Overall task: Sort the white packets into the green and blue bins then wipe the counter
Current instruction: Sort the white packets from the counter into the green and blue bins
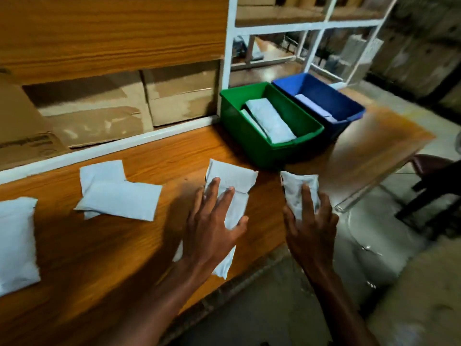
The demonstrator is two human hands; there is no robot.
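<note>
The right hand (310, 221) grips a small white packet (298, 189), fingers curled round it, at the counter's near edge in front of the bins. The left hand (214, 221) lies spread, fingers straight, on a longer white packet (234, 186) flat on the wooden counter (99, 245). Left of it two more packets (117, 196) overlap, soft and creased, and another plump packet (16, 240) sits at the far left. Beyond, the green bin (252, 143) holds stacked white packets beside the blue bin (346, 106), which holds one pale packet.
</note>
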